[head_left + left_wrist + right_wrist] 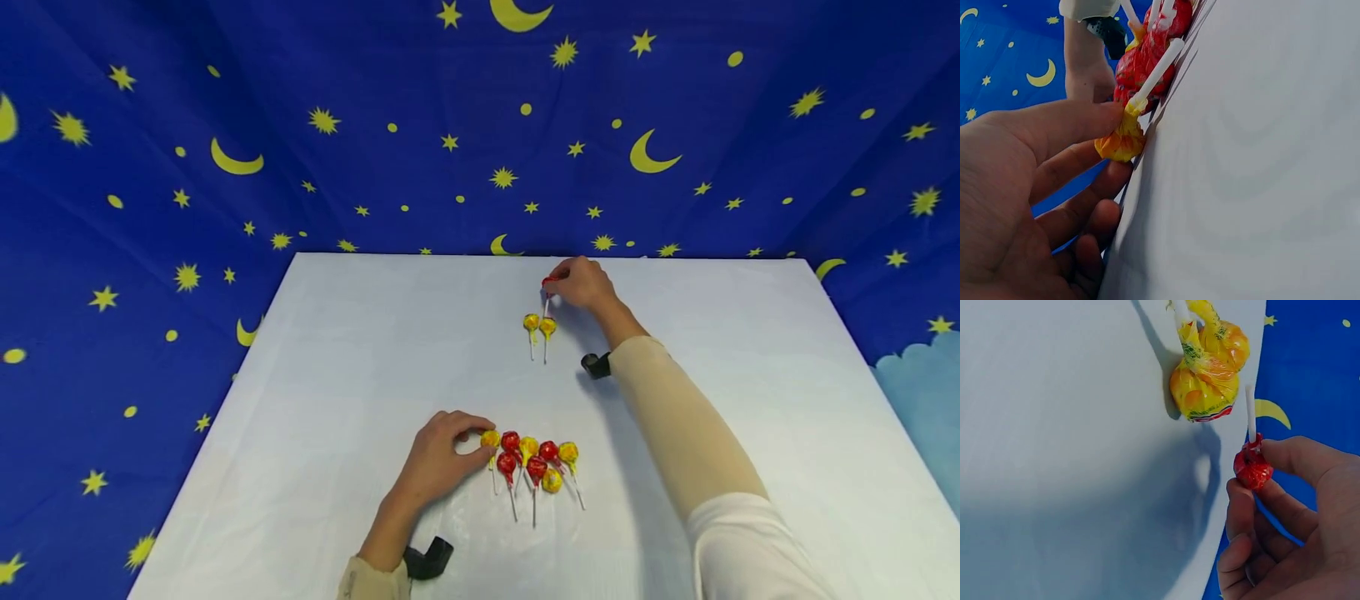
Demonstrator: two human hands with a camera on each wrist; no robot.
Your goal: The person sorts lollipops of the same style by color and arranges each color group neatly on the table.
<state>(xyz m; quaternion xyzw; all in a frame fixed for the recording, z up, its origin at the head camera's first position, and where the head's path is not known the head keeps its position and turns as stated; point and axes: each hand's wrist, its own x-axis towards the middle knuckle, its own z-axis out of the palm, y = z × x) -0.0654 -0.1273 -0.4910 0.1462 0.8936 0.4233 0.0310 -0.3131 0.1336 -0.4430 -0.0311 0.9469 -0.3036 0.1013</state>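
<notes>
My right hand [585,283] pinches a red lollipop [1253,465] by its wrapped head near the table's far edge, stick toward me. Just below it in the head view lie two yellow lollipops [531,322] side by side, sticks toward me. Nearer to me, my left hand [442,458] holds a yellow lollipop [1121,140] between thumb and fingers at the left end of a cluster. That cluster mixes red lollipops [536,468] and yellow lollipops [568,452], packed closely, most sticks pointing toward me.
The white table [360,350] carries both groups of lollipops. A black wrist camera [596,365] sits at the right wrist, another black camera [429,558] at the left. A blue cloth [420,158] with yellow moons and stars stands behind the table and along its sides.
</notes>
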